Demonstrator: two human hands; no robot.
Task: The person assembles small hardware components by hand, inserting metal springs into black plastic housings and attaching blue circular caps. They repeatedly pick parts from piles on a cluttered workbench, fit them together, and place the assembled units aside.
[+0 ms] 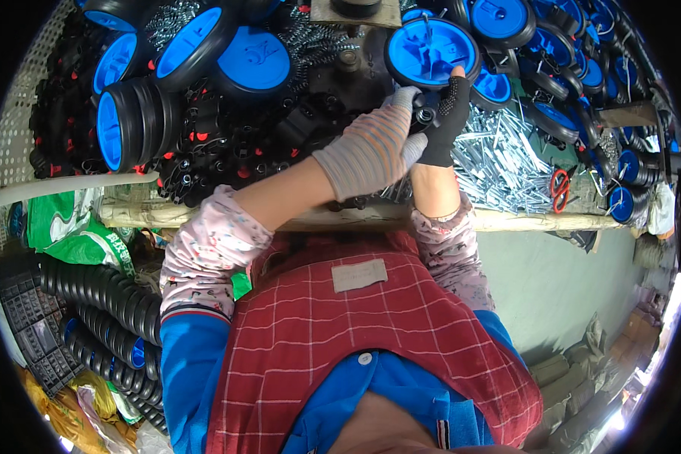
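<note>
just left of the pile of silver pins (503, 163), the person's two hands work close together over the bench. the left hand (374, 144), in a striped knit glove, is bent with its fingers and thumb closed about a small black fitting (424, 115); how far they wrap it is hidden. the right hand (448, 121), in a black dotted glove, lies between that fitting and the pins, clamped on the near edge of a blue-hubbed wheel (431, 51), one bare fingertip over its rim, the other fingers out of sight. the wheel is up and left of the pins, its ribbed hub facing the camera. farther left of the pins spreads a heap of black parts (234, 144) dotted with red, with coiled springs (299, 57) beyond it and stacked wheels (132, 125) at its far side. against the right side of the pins sit red-handled scissors (559, 191), and more wheels crowd behind. the wooden bench edge (514, 221) runs just below the pins.
</note>
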